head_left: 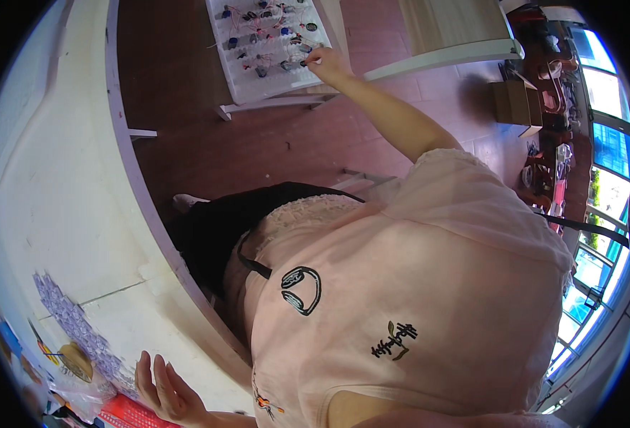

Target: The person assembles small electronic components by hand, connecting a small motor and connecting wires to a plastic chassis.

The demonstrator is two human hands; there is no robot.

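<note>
My right arm reaches out to a white tray (247,89) at the top of the view. Rows of small dark and blue parts (261,36) with thin red and pale wires lie in it. My right hand (327,65) is at the tray's right edge, thumb and fingers pinched together at a small dark wired part (303,63). Its details are too small to make out. At the lower left, my left hand (166,394) is held over the white table (133,314), fingers loosely curved and apart, with nothing seen in them. A red plastic basket (126,414) lies beside it.
Many small pale purple pieces (79,324) are heaped on the table, next to a tan roll (77,362) and a yellow-handled tool (47,352). Another table (458,53) stands at the upper right. A cardboard box (518,105) is on the reddish floor, near cluttered shelves and windows.
</note>
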